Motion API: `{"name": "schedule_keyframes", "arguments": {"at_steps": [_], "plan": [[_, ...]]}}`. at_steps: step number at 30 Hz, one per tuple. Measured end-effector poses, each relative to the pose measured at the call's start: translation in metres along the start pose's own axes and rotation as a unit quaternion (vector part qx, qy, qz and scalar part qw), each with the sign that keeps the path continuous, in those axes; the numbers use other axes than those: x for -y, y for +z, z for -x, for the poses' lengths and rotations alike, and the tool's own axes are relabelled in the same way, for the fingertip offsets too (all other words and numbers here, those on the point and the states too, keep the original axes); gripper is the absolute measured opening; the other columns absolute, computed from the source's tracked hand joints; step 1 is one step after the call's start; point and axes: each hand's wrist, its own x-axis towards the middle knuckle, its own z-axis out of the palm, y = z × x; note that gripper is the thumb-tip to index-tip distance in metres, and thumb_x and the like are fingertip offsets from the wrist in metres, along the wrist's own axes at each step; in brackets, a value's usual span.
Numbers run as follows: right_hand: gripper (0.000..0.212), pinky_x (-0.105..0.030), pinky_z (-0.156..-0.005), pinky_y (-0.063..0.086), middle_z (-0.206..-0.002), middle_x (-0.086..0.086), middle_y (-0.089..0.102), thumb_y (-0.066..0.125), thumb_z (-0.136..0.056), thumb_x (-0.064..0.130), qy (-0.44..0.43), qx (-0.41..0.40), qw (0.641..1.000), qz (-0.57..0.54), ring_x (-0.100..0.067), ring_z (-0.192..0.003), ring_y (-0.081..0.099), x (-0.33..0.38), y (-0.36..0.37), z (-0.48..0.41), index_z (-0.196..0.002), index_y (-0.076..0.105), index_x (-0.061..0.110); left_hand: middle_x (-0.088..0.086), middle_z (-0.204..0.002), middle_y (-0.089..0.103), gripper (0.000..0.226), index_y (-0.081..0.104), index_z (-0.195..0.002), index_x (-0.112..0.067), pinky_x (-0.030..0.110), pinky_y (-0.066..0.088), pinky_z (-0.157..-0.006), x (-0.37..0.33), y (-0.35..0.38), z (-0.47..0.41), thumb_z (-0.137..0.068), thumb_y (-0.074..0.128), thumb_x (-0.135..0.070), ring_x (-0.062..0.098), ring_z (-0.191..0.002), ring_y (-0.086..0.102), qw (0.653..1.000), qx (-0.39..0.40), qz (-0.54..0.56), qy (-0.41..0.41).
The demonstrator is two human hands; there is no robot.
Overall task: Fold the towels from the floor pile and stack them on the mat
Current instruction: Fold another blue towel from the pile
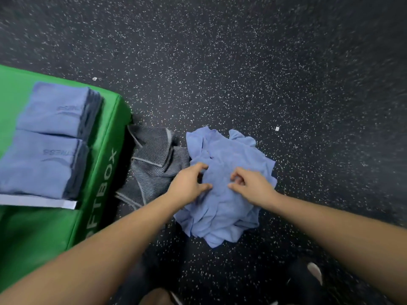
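The green mat (33,227) runs out of the picture well to the left of the left grip (187,183), and the left forearm covers the start of the lettering on its side, so only "FTBOX" can be read. Two stacks of folded blue towels stand on it, the far stack (55,108) whole, the near stack (35,166) cut by the edge. Their logos are too blurred to read. A white strip (37,201) lies against the near stack.

Both arms reach forward and down, and both grips rest on the crumpled blue towel pile (222,208) on the speckled floor (242,73). The left grip's forefinger and thumb are curled and apart, tips on the cloth. The right grip (251,183) has its fingers bent down close to the thumb. I cannot tell whether either one has cloth pinched, since the palms hide it.

A grey striped towel (152,164) lies just left of the left grip, between the pile and the mat.
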Motion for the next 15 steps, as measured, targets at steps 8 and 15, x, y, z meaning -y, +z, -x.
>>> {"name": "schedule_keyframes", "arguments": {"at_steps": [8,15], "plan": [[0.009,-0.04,-0.085,0.059,-0.08,0.007,0.075,0.07,-0.098,0.029,0.031,-0.039,0.992,-0.115,-0.013,-0.081,0.072,0.017,-0.01,0.026,-0.091,0.065,0.033,-0.009,-0.083,0.069,0.013,0.07,-0.086,-0.025,0.033,0.047,-0.076,-0.038,-0.021,0.007,-0.095,0.076,-0.032,0.015,-0.082,0.064,0.996,-0.086,-0.003,0.014],[0.044,-0.023,-0.091,0.051,-0.117,0.013,0.066,0.075,-0.096,0.025,-0.053,-0.07,0.991,-0.105,-0.003,-0.098,0.064,0.069,-0.083,0.084,-0.132,0.056,0.042,-0.009,-0.068,0.066,0.006,0.071,-0.098,-0.028,0.028,0.041,-0.066,-0.12,-0.074,0.048,-0.102,0.07,-0.032,-0.001,-0.06,0.053,0.994,-0.064,0.02,0.082]]}}
